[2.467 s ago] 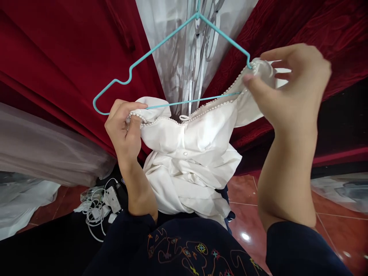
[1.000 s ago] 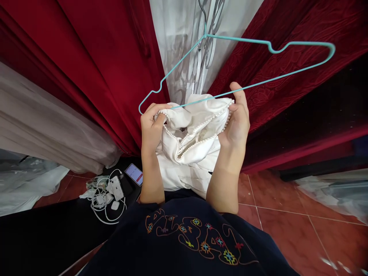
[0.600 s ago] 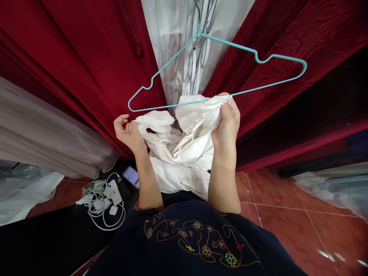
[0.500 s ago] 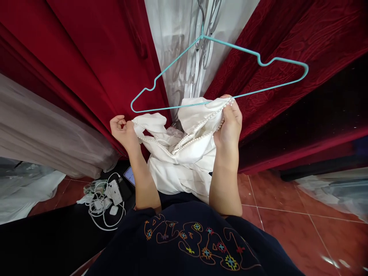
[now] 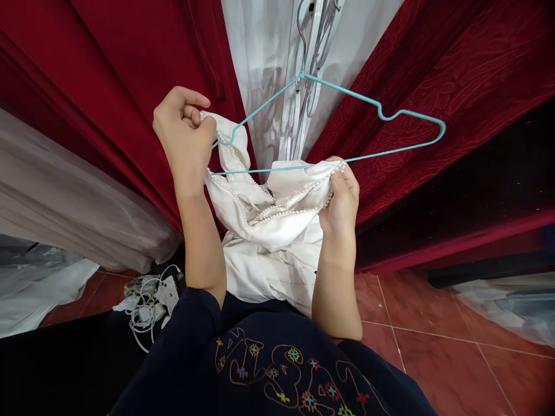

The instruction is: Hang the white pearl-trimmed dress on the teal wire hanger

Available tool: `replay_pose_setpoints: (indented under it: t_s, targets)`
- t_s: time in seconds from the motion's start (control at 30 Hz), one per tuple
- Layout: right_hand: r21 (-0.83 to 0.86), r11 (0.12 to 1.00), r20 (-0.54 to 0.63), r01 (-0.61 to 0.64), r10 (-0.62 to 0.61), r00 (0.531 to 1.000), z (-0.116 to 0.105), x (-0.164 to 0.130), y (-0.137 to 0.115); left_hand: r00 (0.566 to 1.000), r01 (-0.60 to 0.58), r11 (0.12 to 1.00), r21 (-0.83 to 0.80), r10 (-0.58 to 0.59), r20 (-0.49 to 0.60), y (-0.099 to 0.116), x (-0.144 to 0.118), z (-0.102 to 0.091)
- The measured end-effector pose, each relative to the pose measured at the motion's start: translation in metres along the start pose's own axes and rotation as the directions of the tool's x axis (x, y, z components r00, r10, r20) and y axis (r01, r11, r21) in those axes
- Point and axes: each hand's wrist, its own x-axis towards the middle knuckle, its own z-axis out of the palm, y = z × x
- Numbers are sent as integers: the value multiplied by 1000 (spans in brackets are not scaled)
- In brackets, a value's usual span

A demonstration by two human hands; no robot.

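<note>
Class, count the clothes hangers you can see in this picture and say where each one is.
1 for certain: the teal wire hanger, hooked above the white pearl-trimmed garment, its left end at the left hand. Grey hooks behind it beside the white curtain may be more hangers.

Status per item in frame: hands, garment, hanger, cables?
left hand: shut on white garment strap, raised at the hanger's left end
right hand: shut on white garment's pearl-trimmed edge
white garment: bunched, hanging between both hands
teal hanger: hung by its hook, tilted, right shoulder bare
white cables: tangled on the floor
</note>
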Motion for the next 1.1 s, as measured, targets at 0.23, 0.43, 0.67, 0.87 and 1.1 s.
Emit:
replay_pose_setpoints:
  t_s: [0.23,0.43,0.67,0.87,1.1]
  targets:
    - [-27,999,28,-25,25,999,-2,1,3,985,76,996,46,-82,150,-6,-6,-34]
    - [-84,996,24,-17,19,1000,-4,4,12,953,-14,998,-60,32,303,-1,7,1]
    - [-82,996,35,42,-40,999,-4,4,14,976,186,856,-482,-103,193,20,-77,6]
    - [-36,998,25,50,-49,998,0,6,17,703,710,514,-481,-480,525,0,-136,44]
    - [-148,988,26,47,-44,999,-2,-2,5,795,531,323,-783,-509,329,0,-126,82]
